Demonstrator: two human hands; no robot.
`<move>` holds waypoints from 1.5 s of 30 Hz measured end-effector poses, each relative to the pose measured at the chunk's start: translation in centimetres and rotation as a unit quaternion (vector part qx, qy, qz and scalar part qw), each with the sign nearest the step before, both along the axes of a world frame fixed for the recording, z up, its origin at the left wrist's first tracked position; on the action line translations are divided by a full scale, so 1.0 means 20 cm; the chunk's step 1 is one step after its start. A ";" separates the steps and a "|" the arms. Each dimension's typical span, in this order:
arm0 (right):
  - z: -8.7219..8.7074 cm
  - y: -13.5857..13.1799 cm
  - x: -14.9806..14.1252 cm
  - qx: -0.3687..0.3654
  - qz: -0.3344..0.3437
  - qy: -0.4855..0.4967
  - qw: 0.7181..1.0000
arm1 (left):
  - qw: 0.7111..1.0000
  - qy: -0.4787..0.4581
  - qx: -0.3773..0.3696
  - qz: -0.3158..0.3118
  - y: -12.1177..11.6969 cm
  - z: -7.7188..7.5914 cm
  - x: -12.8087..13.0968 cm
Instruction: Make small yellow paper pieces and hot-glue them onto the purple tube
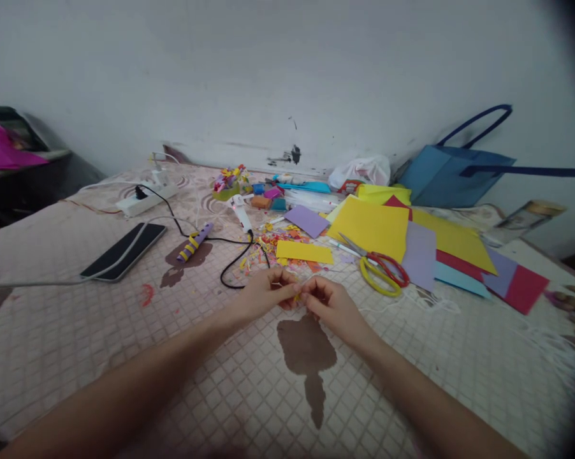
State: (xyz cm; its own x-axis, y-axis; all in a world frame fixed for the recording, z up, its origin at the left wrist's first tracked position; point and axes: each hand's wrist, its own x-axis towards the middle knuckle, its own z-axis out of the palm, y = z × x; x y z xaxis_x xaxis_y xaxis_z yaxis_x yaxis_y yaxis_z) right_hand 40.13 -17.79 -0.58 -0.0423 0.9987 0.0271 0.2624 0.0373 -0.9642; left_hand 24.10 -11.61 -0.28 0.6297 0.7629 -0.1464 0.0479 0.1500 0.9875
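My left hand (269,292) and my right hand (331,305) meet fingertip to fingertip above the tablecloth. Between their pinched fingers shows a small yellow piece (297,297), mostly hidden, so its shape cannot be made out. Just beyond the hands lies a yellow strip (304,251) on a scatter of coloured scraps (263,245). Scissors (385,271) with red and yellow handles rest to the right, blades pointing away. A white glue gun (241,213) with a black cord lies behind the scraps. Left of it is a purple roll (195,242) wrapped with yellow.
Yellow, purple and red sheets (371,226) spread at right, before a blue bag (452,175). On the left are a dark phone-like slab (125,252) crossed by a cable and a white power strip (146,201). A colourful flower bundle (229,182) sits near the wall.
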 end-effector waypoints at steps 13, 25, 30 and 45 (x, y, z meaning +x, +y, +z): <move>0.01 0.00 0.01 -0.132 0.010 0.171 0.976 | 0.993 -0.037 -0.108 -0.034 0.03 0.00 -0.02; -0.01 0.01 0.02 -0.204 0.031 0.305 0.930 | 0.966 -0.105 -0.235 -0.035 0.02 0.01 -0.02; -0.02 0.01 0.02 -0.222 0.045 0.343 0.912 | 0.961 -0.115 -0.249 -0.040 0.02 0.00 -0.01; -0.02 0.02 0.02 -0.220 0.058 0.363 0.903 | 0.962 -0.133 -0.235 -0.045 0.02 0.01 -0.01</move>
State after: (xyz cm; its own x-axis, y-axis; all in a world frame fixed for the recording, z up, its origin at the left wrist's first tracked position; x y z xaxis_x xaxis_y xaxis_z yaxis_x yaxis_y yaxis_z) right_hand 40.53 -17.39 -1.04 -0.2785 0.9094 -0.3089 -0.4265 -0.4053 -0.8086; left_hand 23.83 -11.30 -0.18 0.7525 0.5931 -0.2863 -0.1641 0.5898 0.7907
